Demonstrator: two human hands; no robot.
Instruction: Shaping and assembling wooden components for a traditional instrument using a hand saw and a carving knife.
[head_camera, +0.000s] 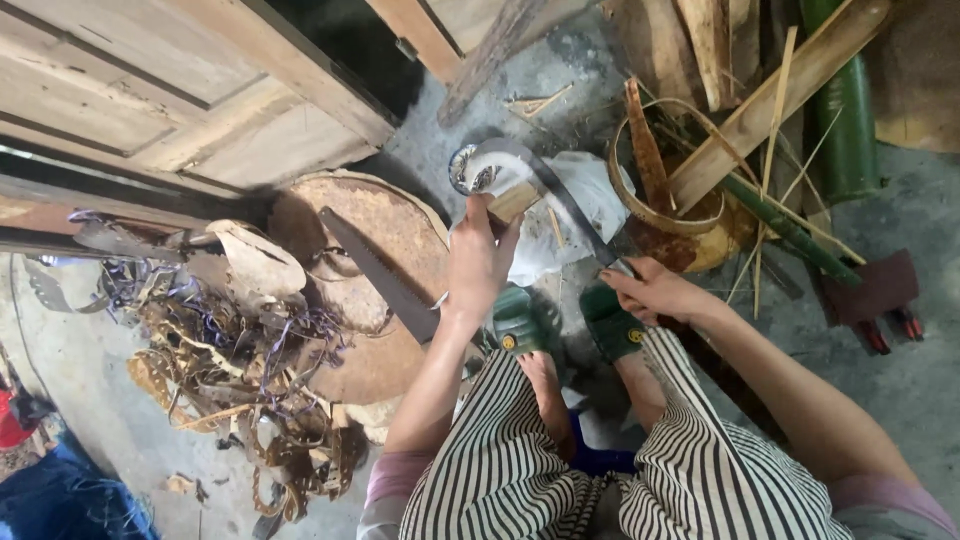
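Striped black-and-white trousers (520, 470) fill the foreground above green sandals (612, 322) on the concrete floor (900, 400). Left hand (478, 262) grips a pale wooden block (512, 200); right hand (655, 292) is clamped on the handle of a curved dark-bladed knife (560, 195), whose blade rests against the block. A toothed hand saw (380, 272) lies on a round wooden stump (385, 290) just beside the left hand.

- A rough craft workshop for bamboo work, on a concrete floor (900, 400).
- Green bamboo poles (845, 110), split strips (770, 130) and a handsaw (380, 275) on a round stump (400, 230) show it.
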